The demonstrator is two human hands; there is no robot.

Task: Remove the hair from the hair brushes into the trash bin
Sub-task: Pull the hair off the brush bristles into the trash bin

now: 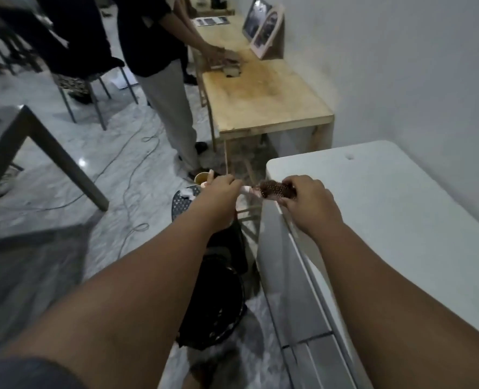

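**Pulling hair off the round brush**

My left hand (221,189) is closed around the pale handle of the round brush (275,190), held level beside the white table (387,209). My right hand (307,196) grips the bristled barrel at 3 o'clock from the left. The perforated trash bin (185,202) sits at 7 o'clock, under my left wrist. I judge the stripping underway; next, carry the loosened hair over the bin.
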